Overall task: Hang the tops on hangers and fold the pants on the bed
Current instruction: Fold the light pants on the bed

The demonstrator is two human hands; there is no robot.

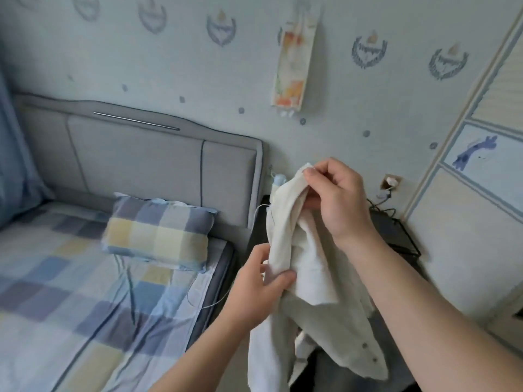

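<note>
A cream-white buttoned top (317, 281) hangs in the air to the right of the bed (70, 292). My right hand (336, 193) pinches its upper edge near the top, fingers curled round the cloth. Lower down, my left hand (257, 287) grips a fold of the same garment between thumb and fingers. The rest of the top droops below both hands, with small buttons showing along its lower right edge. No hanger is visible.
A checked pillow (158, 236) lies at the head of the bed against the grey padded headboard (135, 157). A dark bedside stand (396, 236) sits behind the garment. A wardrobe door (481, 222) fills the right side. A thin white cable (215, 304) trails over the bed's edge.
</note>
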